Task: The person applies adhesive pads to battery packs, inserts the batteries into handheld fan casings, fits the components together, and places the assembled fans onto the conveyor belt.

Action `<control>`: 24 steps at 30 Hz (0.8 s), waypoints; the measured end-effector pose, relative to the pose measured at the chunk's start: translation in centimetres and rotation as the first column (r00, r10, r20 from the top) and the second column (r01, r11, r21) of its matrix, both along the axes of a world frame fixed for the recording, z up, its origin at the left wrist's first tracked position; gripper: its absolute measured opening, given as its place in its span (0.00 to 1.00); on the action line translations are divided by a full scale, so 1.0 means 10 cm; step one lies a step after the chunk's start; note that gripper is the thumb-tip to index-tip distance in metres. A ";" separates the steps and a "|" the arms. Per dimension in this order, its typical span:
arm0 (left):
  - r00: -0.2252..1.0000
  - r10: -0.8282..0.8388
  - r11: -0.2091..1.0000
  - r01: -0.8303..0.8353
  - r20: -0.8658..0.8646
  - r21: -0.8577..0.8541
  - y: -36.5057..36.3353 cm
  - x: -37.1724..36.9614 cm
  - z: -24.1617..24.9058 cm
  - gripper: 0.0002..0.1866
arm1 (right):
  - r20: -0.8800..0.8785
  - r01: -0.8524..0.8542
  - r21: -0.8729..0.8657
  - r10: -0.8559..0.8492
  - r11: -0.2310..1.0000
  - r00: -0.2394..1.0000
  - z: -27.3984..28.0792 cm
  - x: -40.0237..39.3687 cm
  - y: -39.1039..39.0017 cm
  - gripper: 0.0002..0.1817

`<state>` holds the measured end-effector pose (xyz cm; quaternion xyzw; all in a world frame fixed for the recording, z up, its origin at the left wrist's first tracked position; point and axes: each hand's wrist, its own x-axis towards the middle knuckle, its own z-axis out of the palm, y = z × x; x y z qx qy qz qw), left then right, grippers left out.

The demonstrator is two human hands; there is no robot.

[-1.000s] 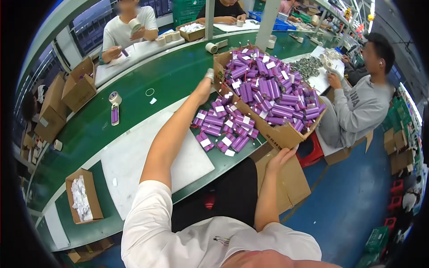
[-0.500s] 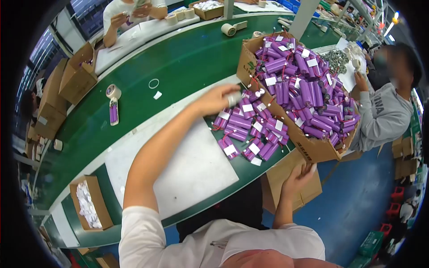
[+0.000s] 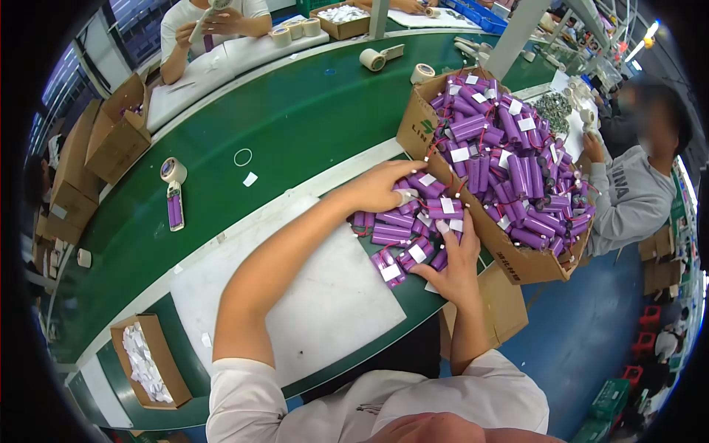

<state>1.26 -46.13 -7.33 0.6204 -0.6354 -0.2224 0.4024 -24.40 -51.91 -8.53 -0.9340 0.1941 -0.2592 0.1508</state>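
My left hand (image 3: 380,186) reaches across to a pile of purple battery packs (image 3: 393,235) with white labels and red wires. Its fingers curl round packs at the pile's far side, and the thumb wears a pale cover. Opposite, my right hand (image 3: 456,260) closes on packs from the near right side, its thumb low and its fingers on the labelled packs (image 3: 445,208). Both hands press packs between them, and some fingertips are hidden. Right beside them stands an open cardboard box (image 3: 535,267) heaped with similar purple packs.
A white board (image 3: 295,295) lies on the green bench, with a small box of white pieces (image 3: 171,376) at left. Beyond are a tape roll (image 3: 173,171) beside a purple pack (image 3: 175,210) and a rubber ring (image 3: 242,156). Co-workers sit across the bench and at right.
My right hand has left the box's lower edge and moved up onto the loose packs. My left hand has settled from above the pile onto packs. The view has shifted slightly.
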 end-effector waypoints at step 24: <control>0.896 0.426 0.899 -0.402 0.127 -0.174 1.25 -0.23 -0.32 0.27 | -0.059 -0.023 0.267 0.041 0.963 0.997 -0.05 -0.58 0.35 0.16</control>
